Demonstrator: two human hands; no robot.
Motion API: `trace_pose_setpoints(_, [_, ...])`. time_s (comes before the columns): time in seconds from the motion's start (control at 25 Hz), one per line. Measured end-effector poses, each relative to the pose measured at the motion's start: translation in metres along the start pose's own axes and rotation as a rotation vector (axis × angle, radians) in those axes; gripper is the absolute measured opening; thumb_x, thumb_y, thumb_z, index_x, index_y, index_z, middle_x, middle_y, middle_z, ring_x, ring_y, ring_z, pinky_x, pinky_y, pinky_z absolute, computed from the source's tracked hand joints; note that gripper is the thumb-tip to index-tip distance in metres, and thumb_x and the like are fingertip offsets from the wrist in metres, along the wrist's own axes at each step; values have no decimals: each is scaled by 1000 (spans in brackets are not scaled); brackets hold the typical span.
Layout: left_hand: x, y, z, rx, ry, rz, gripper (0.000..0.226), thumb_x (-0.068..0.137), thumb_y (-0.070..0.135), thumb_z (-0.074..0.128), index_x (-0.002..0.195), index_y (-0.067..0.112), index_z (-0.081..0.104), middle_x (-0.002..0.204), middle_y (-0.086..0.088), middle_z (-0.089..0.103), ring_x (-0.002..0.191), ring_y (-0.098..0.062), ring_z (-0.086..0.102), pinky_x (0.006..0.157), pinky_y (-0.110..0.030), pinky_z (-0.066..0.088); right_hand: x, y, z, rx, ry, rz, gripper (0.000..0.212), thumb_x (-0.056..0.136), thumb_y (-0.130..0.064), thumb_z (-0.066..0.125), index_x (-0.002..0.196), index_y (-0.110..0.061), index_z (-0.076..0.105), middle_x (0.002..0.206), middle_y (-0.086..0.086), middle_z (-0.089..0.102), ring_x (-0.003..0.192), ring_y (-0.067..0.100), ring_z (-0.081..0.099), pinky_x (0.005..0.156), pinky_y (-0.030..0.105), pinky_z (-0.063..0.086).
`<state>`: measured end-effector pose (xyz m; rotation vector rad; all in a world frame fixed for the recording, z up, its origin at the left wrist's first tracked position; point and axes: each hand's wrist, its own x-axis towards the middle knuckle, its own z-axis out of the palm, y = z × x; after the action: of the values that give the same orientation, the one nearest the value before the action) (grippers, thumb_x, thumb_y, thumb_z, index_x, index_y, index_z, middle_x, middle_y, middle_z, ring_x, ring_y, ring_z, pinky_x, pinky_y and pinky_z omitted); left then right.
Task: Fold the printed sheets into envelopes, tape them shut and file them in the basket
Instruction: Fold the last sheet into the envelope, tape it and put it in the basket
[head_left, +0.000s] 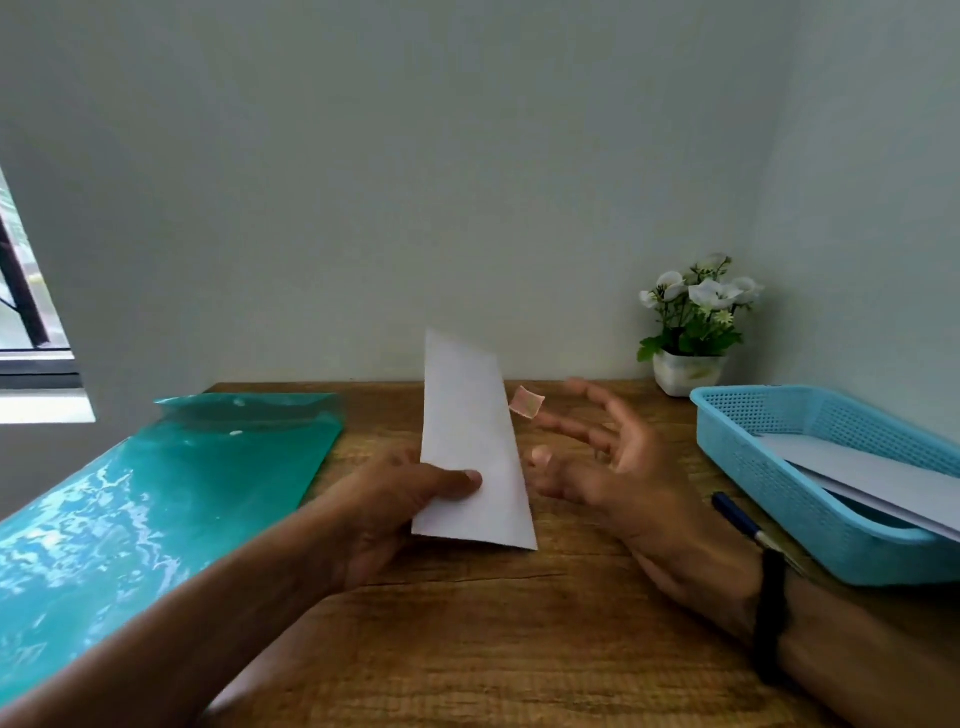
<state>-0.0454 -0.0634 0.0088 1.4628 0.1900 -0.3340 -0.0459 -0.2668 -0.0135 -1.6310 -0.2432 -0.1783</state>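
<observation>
My left hand (395, 499) grips a folded white paper envelope (470, 441) at its lower left edge and holds it upright above the wooden desk (467, 623). My right hand (608, 457) hovers just right of the envelope, fingers spread and blurred. A small piece of clear tape (527, 402) sticks to one fingertip, close to the envelope's upper right edge. The blue plastic basket (779, 467) stands at the right and holds folded white paper (883, 478).
A shiny green plastic folder (156, 509) covers the desk's left side. A dark blue pen (743, 519) lies between my right wrist and the basket. A potted white flower plant (693, 322) stands in the back right corner by the wall. A window is at far left.
</observation>
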Motion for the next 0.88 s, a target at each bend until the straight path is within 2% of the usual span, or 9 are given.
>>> trace_pose_setpoints(0.08, [2, 0, -2, -141, 16, 20, 40, 94, 10, 70, 132, 16, 57, 118, -18, 68, 95, -35, 73, 64, -43, 67, 0, -6, -3, -54, 140, -58, 60, 80, -22, 86, 130, -37, 56, 106, -11, 80, 100, 6, 76, 96, 42, 60])
trace_pose_setpoints(0.12, [1, 0, -2, -199, 10, 41, 37, 95, 11, 68, 130, 18, 58, 119, -18, 68, 94, -36, 74, 59, -42, 67, -2, -9, -4, -82, 156, -64, 55, 79, -24, 86, 125, -35, 58, 99, -12, 81, 97, 5, 76, 96, 43, 60])
trace_pose_setpoints(0.28, [2, -7, 1, -256, -35, 168, 22, 97, 13, 63, 119, 19, 62, 120, -16, 68, 95, -35, 77, 60, -42, 67, -10, -11, 2, -173, 67, -14, 48, 73, -32, 89, 113, -33, 63, 90, -14, 81, 85, 4, 77, 89, 40, 63])
trace_pose_setpoints(0.36, [2, -10, 4, -251, -49, 219, 16, 98, 13, 62, 112, 20, 63, 116, -13, 70, 87, -30, 80, 62, -41, 67, -10, -9, 4, -218, 72, -31, 44, 72, -34, 88, 108, -32, 63, 87, -16, 80, 79, 3, 77, 80, 34, 64])
trace_pose_setpoints(0.48, [5, -13, 7, -268, -29, 275, 17, 98, 14, 62, 114, 20, 62, 116, -11, 70, 84, -26, 81, 62, -40, 67, -7, -4, 4, -272, 102, -53, 38, 75, -31, 89, 103, -30, 64, 82, -20, 78, 76, -3, 74, 67, 21, 58])
trace_pose_setpoints(0.64, [8, -16, 7, -294, -48, 313, 29, 97, 14, 63, 126, 17, 59, 123, -12, 68, 90, -27, 80, 65, -41, 67, -7, 4, 4, -255, 164, -54, 35, 72, -31, 91, 98, -27, 67, 82, -6, 80, 76, 7, 77, 71, 30, 64])
trace_pose_setpoints(0.88, [11, -17, 7, -372, -57, 286, 22, 98, 13, 62, 119, 20, 61, 124, -13, 68, 90, -29, 80, 64, -41, 67, -5, 9, 5, -243, 242, -108, 29, 75, -24, 90, 95, -26, 69, 88, -1, 77, 83, 12, 77, 76, 38, 67])
